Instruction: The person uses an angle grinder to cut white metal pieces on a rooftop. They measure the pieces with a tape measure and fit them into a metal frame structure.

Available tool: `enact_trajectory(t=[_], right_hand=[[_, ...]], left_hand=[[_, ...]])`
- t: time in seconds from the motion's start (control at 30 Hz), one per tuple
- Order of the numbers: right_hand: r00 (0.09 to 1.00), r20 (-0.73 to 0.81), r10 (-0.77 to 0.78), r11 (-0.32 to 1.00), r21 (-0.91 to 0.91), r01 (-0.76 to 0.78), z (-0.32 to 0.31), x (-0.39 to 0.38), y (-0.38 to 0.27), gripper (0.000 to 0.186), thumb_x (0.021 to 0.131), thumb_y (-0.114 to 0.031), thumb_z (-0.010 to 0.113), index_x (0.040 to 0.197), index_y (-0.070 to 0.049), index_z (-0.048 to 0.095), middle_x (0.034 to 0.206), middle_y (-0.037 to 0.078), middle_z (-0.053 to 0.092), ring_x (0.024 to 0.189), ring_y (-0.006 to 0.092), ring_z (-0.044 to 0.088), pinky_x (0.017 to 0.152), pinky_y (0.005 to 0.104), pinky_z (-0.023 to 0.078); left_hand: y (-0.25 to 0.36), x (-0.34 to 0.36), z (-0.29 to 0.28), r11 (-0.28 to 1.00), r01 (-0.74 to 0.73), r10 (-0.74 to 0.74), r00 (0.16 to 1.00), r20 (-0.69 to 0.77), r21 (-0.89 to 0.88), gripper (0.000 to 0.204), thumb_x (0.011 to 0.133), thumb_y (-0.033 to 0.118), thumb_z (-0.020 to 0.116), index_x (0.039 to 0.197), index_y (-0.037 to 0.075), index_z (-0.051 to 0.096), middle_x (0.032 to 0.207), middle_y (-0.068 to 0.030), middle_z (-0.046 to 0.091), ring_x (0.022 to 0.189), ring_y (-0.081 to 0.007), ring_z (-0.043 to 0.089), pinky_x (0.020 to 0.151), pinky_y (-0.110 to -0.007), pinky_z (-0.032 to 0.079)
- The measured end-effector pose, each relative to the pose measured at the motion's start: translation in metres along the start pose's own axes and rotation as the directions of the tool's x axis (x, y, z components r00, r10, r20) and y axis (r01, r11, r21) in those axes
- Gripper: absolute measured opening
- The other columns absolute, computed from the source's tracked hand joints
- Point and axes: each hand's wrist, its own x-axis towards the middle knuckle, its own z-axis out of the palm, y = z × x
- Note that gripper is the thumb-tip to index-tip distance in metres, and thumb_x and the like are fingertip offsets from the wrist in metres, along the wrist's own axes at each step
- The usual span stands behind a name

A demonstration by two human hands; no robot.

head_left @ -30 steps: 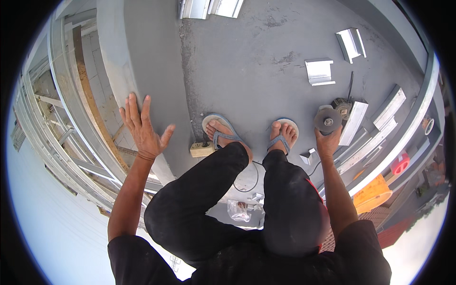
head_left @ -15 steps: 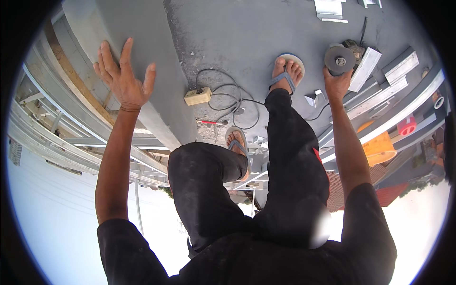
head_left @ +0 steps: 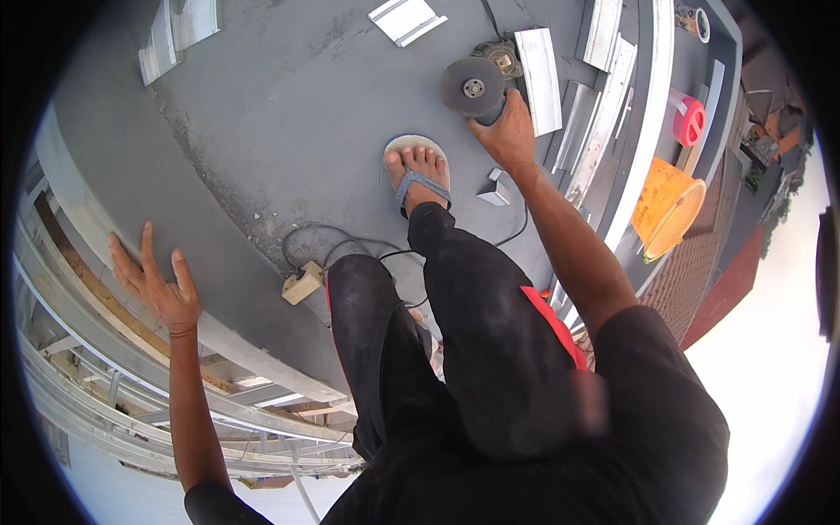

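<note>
In my right hand (head_left: 510, 131) is an angle grinder (head_left: 500, 58), gripped by its body, with a dark round disc (head_left: 472, 86) facing up. It is just left of a short silver metal channel piece (head_left: 539, 80). My left hand (head_left: 156, 284) has its fingers spread and rests on the top of a grey concrete ledge (head_left: 206, 219); nothing is in it. Between my arms, my sandalled foot (head_left: 417, 175) stands on the grey floor. A small bent metal offcut (head_left: 495, 188) lies below my right hand.
A cream power strip (head_left: 303, 283) with a looped black cable (head_left: 337, 238) lies beside the ledge. Long silver channels (head_left: 604, 114) line the right side. Beyond them are an orange bucket (head_left: 669, 208) and a red container (head_left: 689, 120). Metal framing (head_left: 114, 385) runs outside the ledge.
The view has swung to the right, so things appear shifted left. My right hand still holds the grinder. My left hand remains spread on the ledge.
</note>
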Motion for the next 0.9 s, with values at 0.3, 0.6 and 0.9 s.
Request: enact_trajectory(t=[0.3, 0.6, 0.9], right_hand=[[0.973, -0.229, -0.038, 0.993, 0.099, 0.062, -0.013, -0.038, 0.005, 0.086, 0.084, -0.042, 0.091, 0.146, 0.002, 0.052, 0.135, 0.023, 0.061, 0.133, 0.0406, 0.057, 0.112, 0.0512, 0.049], [0.957, -0.289, 0.029, 0.990, -0.121, -0.066, -0.053, -0.005, 0.092, 0.082, 0.083, -0.044, 0.089, 0.142, 0.002, 0.055, 0.138, 0.023, 0.060, 0.132, 0.0421, 0.057, 0.111, 0.0541, 0.048], [0.899, -0.350, 0.265, 0.960, 0.004, -0.281, -0.075, 0.015, 0.068, 0.084, 0.079, -0.046, 0.086, 0.140, 0.004, 0.059, 0.136, 0.022, 0.062, 0.132, 0.0396, 0.058, 0.111, 0.0517, 0.049]], left_hand=[[-0.006, -0.009, 0.008, 0.989, -0.009, 0.028, 0.991, -0.132, 0.147, 0.048, 0.106, 0.032, 0.065, 0.152, 0.017, 0.063, 0.176, -0.0140, 0.034, 0.162, -0.0377, 0.030, 0.130, -0.058, 0.025], [-0.003, -0.012, 0.022, 0.983, 0.048, -0.014, 0.983, -0.185, 0.179, 0.046, 0.103, 0.031, 0.070, 0.147, 0.017, 0.065, 0.177, -0.0090, 0.034, 0.162, -0.0344, 0.031, 0.131, -0.057, 0.027], [0.004, -0.015, 0.017, 0.981, 0.091, -0.062, 0.984, -0.166, 0.171, 0.045, 0.101, 0.029, 0.073, 0.143, 0.016, 0.066, 0.176, -0.0084, 0.034, 0.162, -0.0332, 0.030, 0.131, -0.058, 0.028]])
